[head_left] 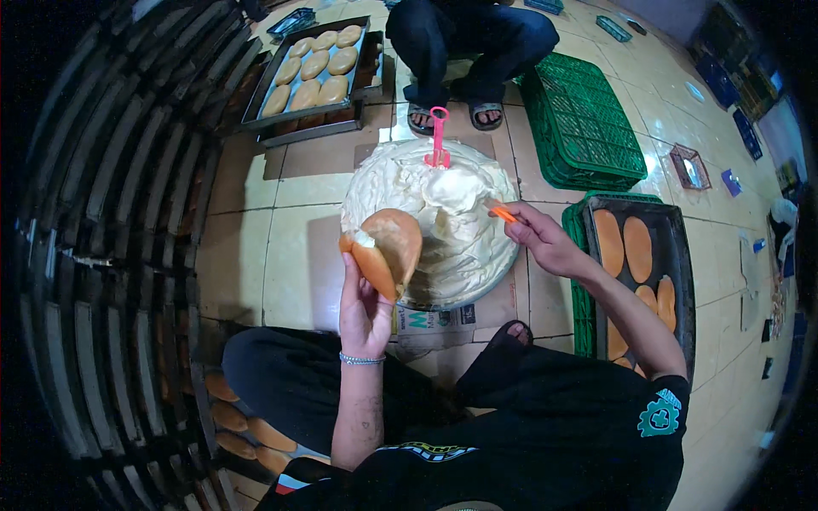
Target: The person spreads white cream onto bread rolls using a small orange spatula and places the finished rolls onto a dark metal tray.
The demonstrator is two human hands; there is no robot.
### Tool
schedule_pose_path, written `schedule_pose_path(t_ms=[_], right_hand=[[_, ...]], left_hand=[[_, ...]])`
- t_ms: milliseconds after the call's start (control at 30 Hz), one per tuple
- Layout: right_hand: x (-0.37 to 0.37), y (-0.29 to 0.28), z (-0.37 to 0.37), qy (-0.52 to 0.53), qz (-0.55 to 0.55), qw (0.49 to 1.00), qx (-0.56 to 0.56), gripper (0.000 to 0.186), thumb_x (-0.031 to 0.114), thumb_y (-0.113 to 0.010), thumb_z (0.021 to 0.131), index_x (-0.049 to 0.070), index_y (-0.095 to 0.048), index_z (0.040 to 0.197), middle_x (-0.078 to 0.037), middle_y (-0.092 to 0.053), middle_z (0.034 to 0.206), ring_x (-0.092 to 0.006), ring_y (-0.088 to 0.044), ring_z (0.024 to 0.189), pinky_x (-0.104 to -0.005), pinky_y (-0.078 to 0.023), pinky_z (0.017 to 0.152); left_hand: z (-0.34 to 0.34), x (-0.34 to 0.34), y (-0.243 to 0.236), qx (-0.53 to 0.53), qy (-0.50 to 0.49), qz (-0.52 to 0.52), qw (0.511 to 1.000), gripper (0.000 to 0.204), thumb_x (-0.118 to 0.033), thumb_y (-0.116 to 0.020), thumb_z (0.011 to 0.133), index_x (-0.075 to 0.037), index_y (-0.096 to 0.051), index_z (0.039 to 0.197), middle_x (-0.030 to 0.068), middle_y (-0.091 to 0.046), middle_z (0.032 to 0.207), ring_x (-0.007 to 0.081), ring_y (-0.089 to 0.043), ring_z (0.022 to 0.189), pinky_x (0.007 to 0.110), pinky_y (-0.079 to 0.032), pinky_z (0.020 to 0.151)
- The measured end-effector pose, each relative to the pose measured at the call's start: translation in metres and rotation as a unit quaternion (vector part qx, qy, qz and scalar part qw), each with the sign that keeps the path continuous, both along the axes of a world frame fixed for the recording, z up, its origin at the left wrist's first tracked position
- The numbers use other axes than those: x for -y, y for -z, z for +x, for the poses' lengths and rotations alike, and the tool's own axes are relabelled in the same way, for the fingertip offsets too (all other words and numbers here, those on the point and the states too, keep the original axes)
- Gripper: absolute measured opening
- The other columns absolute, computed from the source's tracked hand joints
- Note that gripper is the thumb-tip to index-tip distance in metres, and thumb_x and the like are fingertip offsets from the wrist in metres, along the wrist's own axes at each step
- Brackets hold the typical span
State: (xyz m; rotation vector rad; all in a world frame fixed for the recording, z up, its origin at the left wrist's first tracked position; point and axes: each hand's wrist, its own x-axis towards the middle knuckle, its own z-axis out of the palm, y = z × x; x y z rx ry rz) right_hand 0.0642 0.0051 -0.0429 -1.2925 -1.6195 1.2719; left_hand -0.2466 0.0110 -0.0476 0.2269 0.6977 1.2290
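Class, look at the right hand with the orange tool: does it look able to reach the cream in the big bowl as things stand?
Probably yes: the right hand sits at the rim of the bowl, orange tool already over the cream, nothing between.

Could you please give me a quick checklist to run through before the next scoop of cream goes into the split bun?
1. Left hand holds the split golden-brown bun open: ok.
2. Right hand grips the small orange-handled spreader: ok.
3. Spreader tip reaches the wide round bowl of white cream: ok.
4. Cream already inside the bun: ok, a dab shows.
5. Amount on the spreader: cannot tell.
6. Dark metal tray of buns near the right arm: ok.
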Motion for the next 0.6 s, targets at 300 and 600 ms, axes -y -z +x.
schedule_pose_path(t_ms=[300, 600], right_hand=[[0.004, -0.004, -0.022, -0.019, 0.252, 0.962, 0.1, 0.034, 0.007, -0.048, 0.1, 0.003, -0.051, 0.134, -0.017, -0.058, 0.122, -0.0324, -0.057, 0.114, -0.0386, -0.044, 0.099], [0.001, -0.017, -0.018, -0.082, 0.315, 0.91, 0.258, 0.049, 0.0, -0.057, 0.087, 0.007, -0.054, 0.135, -0.01, -0.052, 0.088, -0.0277, -0.055, 0.082, -0.0379, -0.046, 0.076]], left_hand=[[0.023, 0.011, -0.005, 0.027, 0.097, 0.171, 0.98, 0.052, -0.042, -0.045, 0.103, -0.006, -0.042, 0.142, 0.0121, -0.048, 0.142, 0.0299, -0.046, 0.133, 0.045, -0.039, 0.113], [0.011, 0.009, 0.007, 0.214, 0.112, 0.003, 0.97, 0.046, -0.032, -0.047, 0.104, -0.008, -0.042, 0.143, 0.0111, -0.051, 0.141, 0.0267, -0.049, 0.131, 0.048, -0.039, 0.112]])
